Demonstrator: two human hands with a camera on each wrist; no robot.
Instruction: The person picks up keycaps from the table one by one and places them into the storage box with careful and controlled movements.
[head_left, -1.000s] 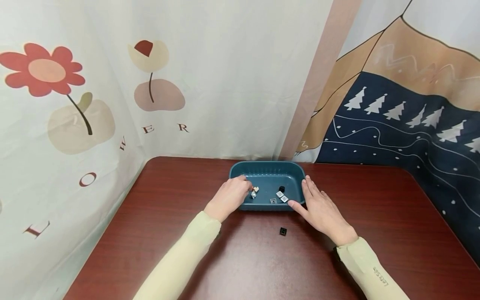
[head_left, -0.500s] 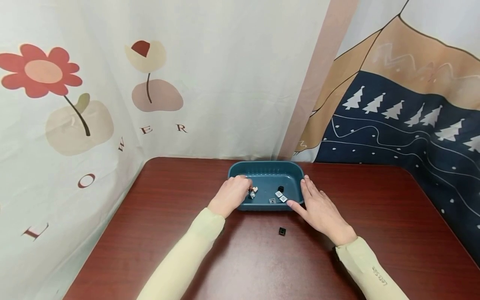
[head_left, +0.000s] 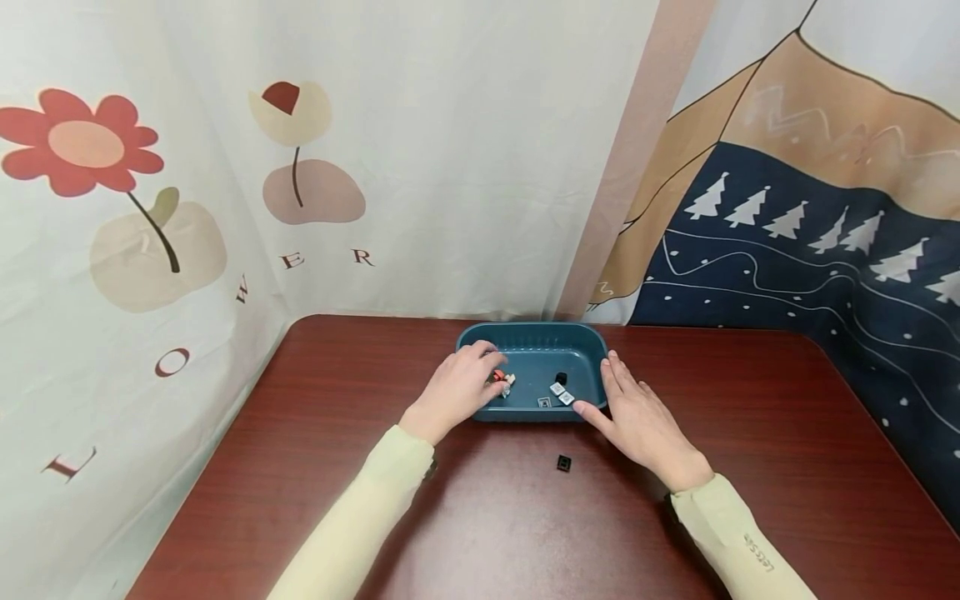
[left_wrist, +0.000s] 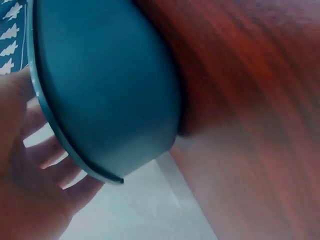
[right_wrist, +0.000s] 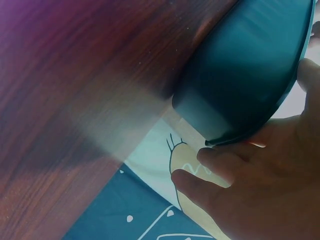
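A teal plastic basin [head_left: 540,414] stands near the table's back edge. My left hand [head_left: 453,390] reaches over its left end, fingers apart and loosely bent, above a small cluster of red and white pieces [head_left: 508,380]; its fingers show past the rim in the left wrist view. My right hand [head_left: 648,429] lies with straight fingers along the basin's right end, thumb at the front rim. Near that thumb, inside, are two white keycap-like squares [head_left: 562,393], a grey square piece [head_left: 544,402] and a black one [head_left: 561,378]. The left hand partly hides the cluster.
A black square piece [head_left: 564,463] lies on the reddish-brown table [head_left: 495,517] in front of the basin, between the forearms. A printed curtain [head_left: 465,167] hangs right behind the table, and a dark blue printed cloth [head_left: 795,267] hangs at the right.
My left hand's fingers were bunched together down at the cluster; now they are spread and lifted, and red pieces show beneath. My right hand stays put on the basin.
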